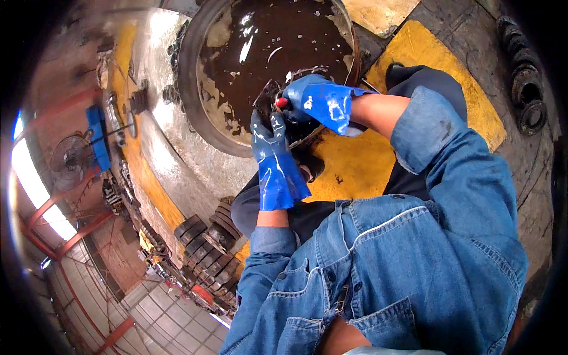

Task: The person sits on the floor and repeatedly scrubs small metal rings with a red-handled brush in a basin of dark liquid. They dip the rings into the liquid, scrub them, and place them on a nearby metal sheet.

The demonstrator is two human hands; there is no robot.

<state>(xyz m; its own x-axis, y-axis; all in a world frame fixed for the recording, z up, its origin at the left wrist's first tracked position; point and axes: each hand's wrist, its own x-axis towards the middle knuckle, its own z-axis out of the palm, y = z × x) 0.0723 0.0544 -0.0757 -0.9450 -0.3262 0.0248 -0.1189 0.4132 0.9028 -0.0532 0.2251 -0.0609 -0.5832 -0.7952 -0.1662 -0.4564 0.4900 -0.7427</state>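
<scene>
My left hand [269, 135], in a wet blue rubber glove, grips a dark, wet, shiny part [267, 96] at the near side of a wide round basin [200, 118]. Close beside it, my right hand [307, 97], gloved alike, is closed around a tool whose red rounded end [283, 103] sticks out toward the left hand. The rest of that tool is hidden by the glove, so its kind does not show. Both hands are over the brown, murky liquid [284, 35] with patches of foam that fills the basin.
Yellow boards [349, 168] lie under and beside my legs. Stacked dark metal rings [526, 89] stand at the far right. Several dark round parts [204, 248] are piled at the lower left. A fan [70, 163] stands further left, near a blue panel [98, 139].
</scene>
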